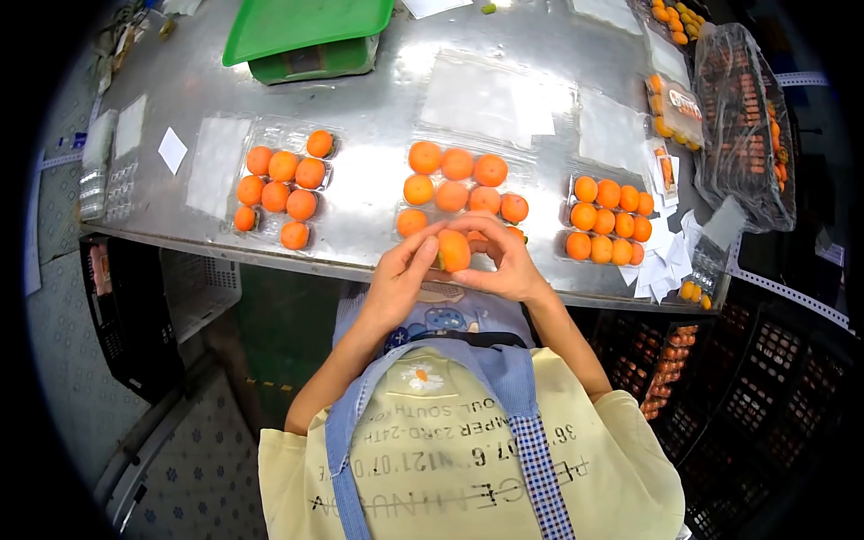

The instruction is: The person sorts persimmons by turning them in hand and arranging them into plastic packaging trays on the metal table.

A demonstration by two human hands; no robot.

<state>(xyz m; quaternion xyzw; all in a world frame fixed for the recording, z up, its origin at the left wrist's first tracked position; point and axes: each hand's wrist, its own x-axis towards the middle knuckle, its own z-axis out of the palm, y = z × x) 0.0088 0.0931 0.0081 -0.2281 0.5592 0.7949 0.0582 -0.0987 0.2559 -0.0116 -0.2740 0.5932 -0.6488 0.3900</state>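
Observation:
Both my hands are close together at the table's front edge, around one orange persimmon (454,250) with a bit of green at its left side. My left hand (402,273) has its fingers against the fruit's left side. My right hand (511,263) curves around from the right, thumb below and fingers above. Just beyond them lies the middle clear plastic tray with rows of persimmons (452,196), its near row partly hidden by my hands. To the left is another tray of persimmons (275,194). On the right stands a third tray with tightly set persimmons (607,221).
A green tray (310,27) rests on a container at the back of the metal table (378,108). White paper slips (661,265) are piled at the right. Beyond them is a plastic-lined crate (745,126). Black crates (756,378) stand below right; another crate (126,315) is below left.

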